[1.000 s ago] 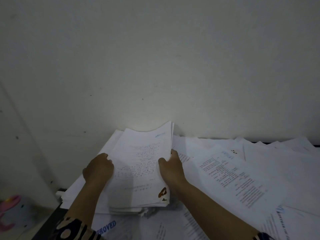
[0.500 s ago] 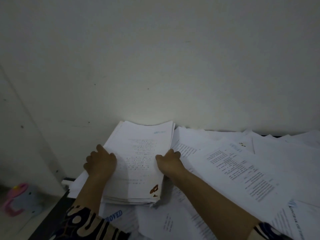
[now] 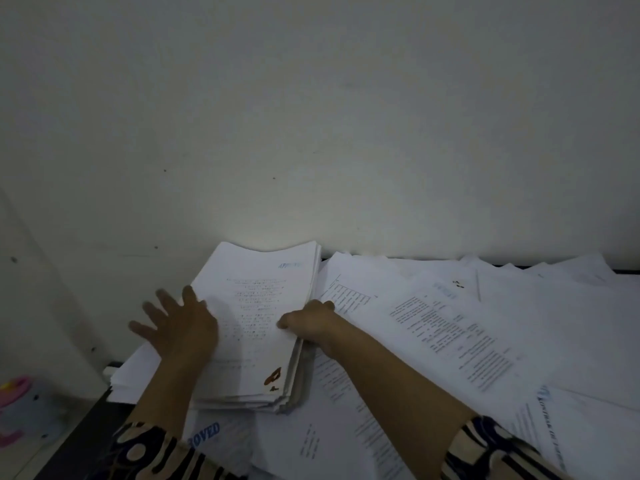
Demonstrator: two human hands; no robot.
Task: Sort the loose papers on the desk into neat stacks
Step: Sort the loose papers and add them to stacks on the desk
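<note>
A thick stack of white printed papers (image 3: 258, 317) lies at the desk's back left against the wall, with a brown stain at its near right corner. My left hand (image 3: 176, 323) lies at the stack's left edge with its fingers spread straight. My right hand (image 3: 308, 322) grips the stack's right edge, fingers curled under it and thumb on top. Loose printed sheets (image 3: 450, 327) lie spread over the desk to the right. More sheets, one with a blue stamp (image 3: 204, 434), lie under and in front of the stack.
A pale wall (image 3: 311, 133) rises right behind the desk. The desk's dark left edge (image 3: 104, 410) shows under overhanging sheets. Down on the floor at the left stands a grey container with a pink part (image 3: 20, 407).
The stack came down flat from a raised tilt. My left hand has let go of the stack's left edge and spread its fingers. My right hand keeps its grip on the right edge.
</note>
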